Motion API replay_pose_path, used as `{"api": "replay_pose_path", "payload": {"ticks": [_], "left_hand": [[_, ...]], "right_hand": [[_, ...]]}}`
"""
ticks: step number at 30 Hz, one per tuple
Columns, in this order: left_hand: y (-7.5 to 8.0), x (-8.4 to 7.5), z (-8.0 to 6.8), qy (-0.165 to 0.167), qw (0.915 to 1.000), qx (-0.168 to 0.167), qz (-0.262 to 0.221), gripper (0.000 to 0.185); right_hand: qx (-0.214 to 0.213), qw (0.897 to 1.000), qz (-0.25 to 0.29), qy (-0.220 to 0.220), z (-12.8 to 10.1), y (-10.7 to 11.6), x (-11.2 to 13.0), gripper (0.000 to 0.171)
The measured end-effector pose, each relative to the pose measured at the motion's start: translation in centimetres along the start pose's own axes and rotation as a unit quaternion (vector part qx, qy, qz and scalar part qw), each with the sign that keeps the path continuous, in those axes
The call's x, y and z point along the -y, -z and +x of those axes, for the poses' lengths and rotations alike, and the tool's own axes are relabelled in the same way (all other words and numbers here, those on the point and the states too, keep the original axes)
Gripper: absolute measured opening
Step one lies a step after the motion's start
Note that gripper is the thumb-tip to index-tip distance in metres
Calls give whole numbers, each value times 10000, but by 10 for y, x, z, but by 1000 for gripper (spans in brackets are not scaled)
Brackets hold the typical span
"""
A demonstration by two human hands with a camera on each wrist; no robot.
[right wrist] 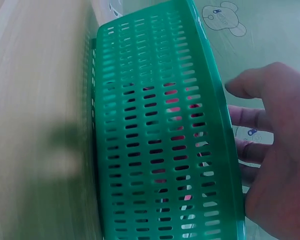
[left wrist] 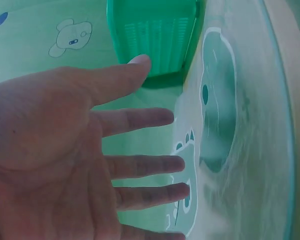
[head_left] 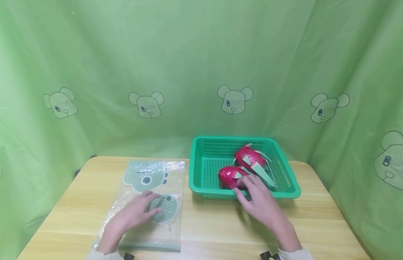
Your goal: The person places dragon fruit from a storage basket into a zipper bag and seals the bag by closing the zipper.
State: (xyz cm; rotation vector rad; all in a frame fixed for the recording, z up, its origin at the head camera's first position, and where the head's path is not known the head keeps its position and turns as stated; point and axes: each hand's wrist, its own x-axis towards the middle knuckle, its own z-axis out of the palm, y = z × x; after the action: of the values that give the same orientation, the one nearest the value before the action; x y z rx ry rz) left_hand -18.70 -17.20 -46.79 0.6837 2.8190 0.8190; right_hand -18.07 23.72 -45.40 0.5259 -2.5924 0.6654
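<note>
Two red dragon fruits with pale green scales lie in a green plastic basket (head_left: pixel 195 169). The nearer dragon fruit (head_left: pixel 226 176) is partly covered by my right hand (head_left: pixel 258 196), which reaches over the front rim with its fingers bent down at the fruit. In the right wrist view, the thumb and fingers of the right hand (right wrist: pixel 275 135) pass over the basket's rim (right wrist: pixel 217 110). The farther dragon fruit (head_left: pixel 245 156) lies behind it. My left hand (head_left: pixel 131 215) hovers low over a clear plastic bag (head_left: pixel 175 180) with green cartoon prints, its fingers spread and holding nothing.
The bag lies flat on the wooden table (head_left: pixel 214 231), to the left of the basket. A green curtain (head_left: pixel 188 65) with mouse-head prints hangs behind the table and along both sides.
</note>
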Motion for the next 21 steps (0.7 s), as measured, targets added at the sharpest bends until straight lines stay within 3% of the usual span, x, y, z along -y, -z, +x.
{"api": "replay_pose_path", "payload": {"ticks": [7, 21], "left_hand": [[2, -6, -6, 288, 9957, 780, -399, 58], [-3, -16, -14, 997, 9853, 1374, -208, 101]], "right_hand": [[-63, 9997, -35, 241, 0, -6, 4, 18], [224, 9985, -486, 93, -2, -9, 12, 29]]}}
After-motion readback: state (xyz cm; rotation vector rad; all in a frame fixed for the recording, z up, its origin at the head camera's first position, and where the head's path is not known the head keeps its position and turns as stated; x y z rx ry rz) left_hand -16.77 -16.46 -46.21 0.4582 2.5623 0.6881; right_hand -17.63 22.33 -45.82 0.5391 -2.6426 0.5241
